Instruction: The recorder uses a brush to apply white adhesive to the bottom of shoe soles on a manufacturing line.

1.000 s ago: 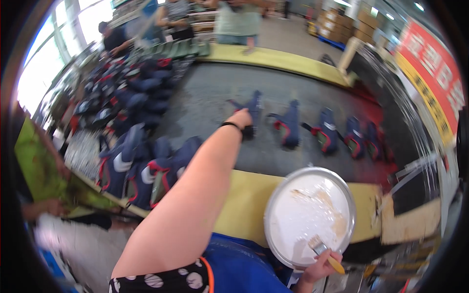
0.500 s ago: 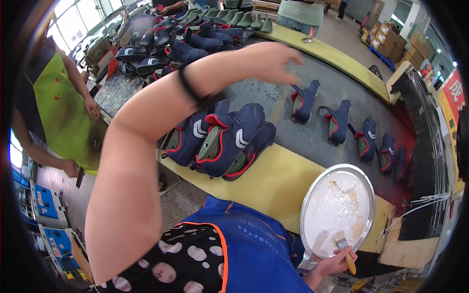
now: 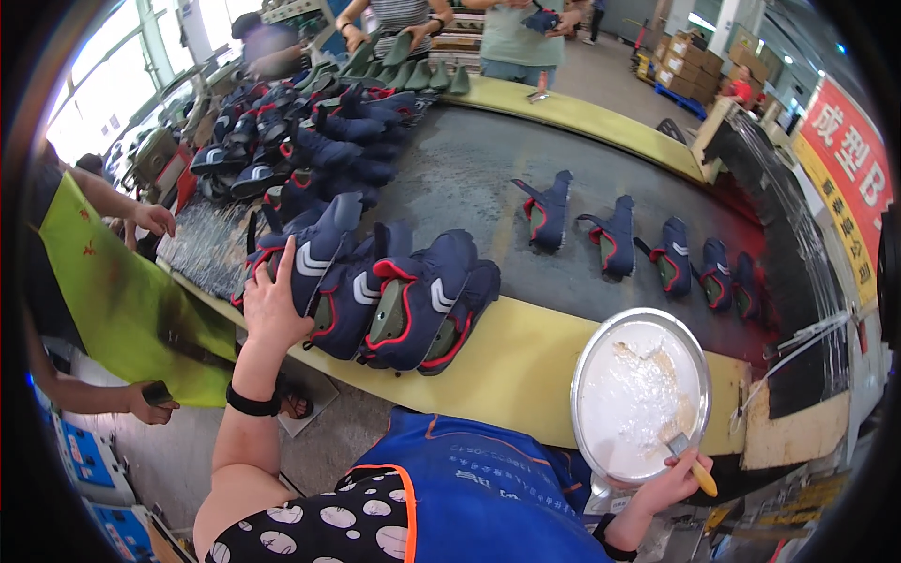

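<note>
My left hand [image 3: 274, 305] is on a navy shoe [image 3: 324, 249] with red lining and white stripes, at the left end of a cluster. Its fingers lie along the shoe's side and seem to grip it; their undersides are hidden. Just right of it stand more navy shoes [image 3: 436, 281] with green lasts inside. My right hand [image 3: 680, 477] grips a flat brush [image 3: 702, 476] by its yellow handle. The brush head is over a round metal-rimmed pan [image 3: 580, 403] coated with white, glue-like paste.
Several spaced navy shoes [image 3: 615, 239] stand on the dark conveyor belt [image 3: 469, 169], bordered by yellow ledges [image 3: 535, 352]. A shoe heap [image 3: 310, 141] and green lasts [image 3: 418, 75] lie far left. A co-worker in a green apron [image 3: 113, 281] stands at left; others work beyond the belt.
My left arm has swung back from over the belt to the near left cluster, its hand now on a shoe. The right hand's brush has shifted slightly toward the pan's right rim. The view has turned.
</note>
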The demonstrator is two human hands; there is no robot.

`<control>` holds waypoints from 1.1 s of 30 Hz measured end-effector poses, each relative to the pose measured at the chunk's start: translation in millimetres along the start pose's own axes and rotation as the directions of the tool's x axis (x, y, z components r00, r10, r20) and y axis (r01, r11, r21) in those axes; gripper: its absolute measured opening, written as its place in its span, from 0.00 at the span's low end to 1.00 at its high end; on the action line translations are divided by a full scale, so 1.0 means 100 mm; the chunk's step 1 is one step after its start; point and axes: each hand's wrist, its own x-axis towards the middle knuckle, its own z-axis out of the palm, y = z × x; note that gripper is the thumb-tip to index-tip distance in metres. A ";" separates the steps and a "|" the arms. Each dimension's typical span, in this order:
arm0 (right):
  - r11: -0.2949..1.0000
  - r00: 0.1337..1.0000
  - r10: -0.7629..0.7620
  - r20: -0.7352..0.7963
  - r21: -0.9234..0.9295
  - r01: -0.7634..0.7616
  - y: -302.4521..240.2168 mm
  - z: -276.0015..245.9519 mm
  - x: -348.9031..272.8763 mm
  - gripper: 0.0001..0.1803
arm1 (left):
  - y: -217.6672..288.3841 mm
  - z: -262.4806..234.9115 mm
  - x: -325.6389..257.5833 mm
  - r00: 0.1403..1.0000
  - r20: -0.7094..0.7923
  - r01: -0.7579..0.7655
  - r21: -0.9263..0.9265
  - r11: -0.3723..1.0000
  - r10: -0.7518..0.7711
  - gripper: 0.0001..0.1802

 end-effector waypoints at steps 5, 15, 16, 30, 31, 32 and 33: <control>0.991 0.999 0.022 -0.032 0.131 -0.018 -0.11 0.03 -0.10 0.07 | -0.03 0.10 0.14 0.975 -0.224 -0.035 -0.107 0.994 0.010 0.61; 0.949 0.999 0.048 0.024 0.309 -0.053 -0.22 -0.02 -0.03 0.05 | 0.10 -0.08 0.19 0.882 -0.458 -0.304 -0.732 0.610 -0.110 0.52; 0.954 0.999 0.040 0.028 0.296 -0.046 -0.23 -0.01 -0.02 0.05 | 0.17 -0.15 0.17 0.886 -0.455 -0.399 -0.848 0.349 -0.091 0.50; 0.617 0.930 0.287 0.231 0.698 -0.364 -0.42 -0.05 0.12 0.06 | 1.80 -0.32 -0.87 0.543 0.268 0.685 -0.689 -0.236 0.796 0.46; 0.699 0.933 0.300 0.199 0.620 -0.357 -0.42 -0.06 0.17 0.07 | 1.82 -0.28 -0.89 0.437 0.341 0.699 -0.711 -0.075 0.832 0.46; 0.756 0.933 0.318 0.167 0.549 -0.356 -0.41 -0.07 0.19 0.08 | 1.84 -0.22 -0.95 0.408 0.388 0.715 -0.699 -0.025 0.826 0.47; 0.845 0.936 0.310 0.169 0.403 -0.352 -0.39 -0.07 0.20 0.08 | 1.88 -0.16 -0.99 0.369 0.433 0.727 -0.686 0.035 0.822 0.47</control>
